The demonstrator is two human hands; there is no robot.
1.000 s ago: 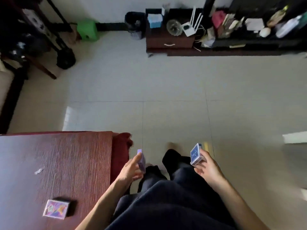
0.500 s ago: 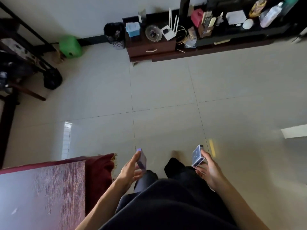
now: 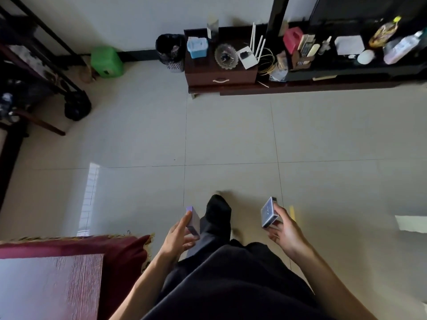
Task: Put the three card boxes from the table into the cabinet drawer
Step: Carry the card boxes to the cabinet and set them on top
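My left hand point(image 3: 179, 239) grips a purple card box point(image 3: 193, 220) held on edge. A blue card box point(image 3: 268, 212) sits in my right hand point(image 3: 284, 233), its face turned left. Both hands hover in front of my dark trousers, above the tiled floor. The brown cabinet point(image 3: 201, 68) stands against the far wall, and its drawer point(image 3: 220, 79) with a pale handle is closed. A corner of the brown table point(image 3: 57, 287) shows at the lower left; no card box is visible on it.
A black bin point(image 3: 170, 53) and a green stool point(image 3: 106, 62) stand left of the cabinet. A blue tissue box, a glass dish and a white router top the cabinet. A long dark shelf point(image 3: 346, 72) runs right. Dark furniture fills the left edge.
The view has swung away from the table toward the cabinet, which now looks nearer. The colourful card box on the table has left the view. Both hands keep their boxes.
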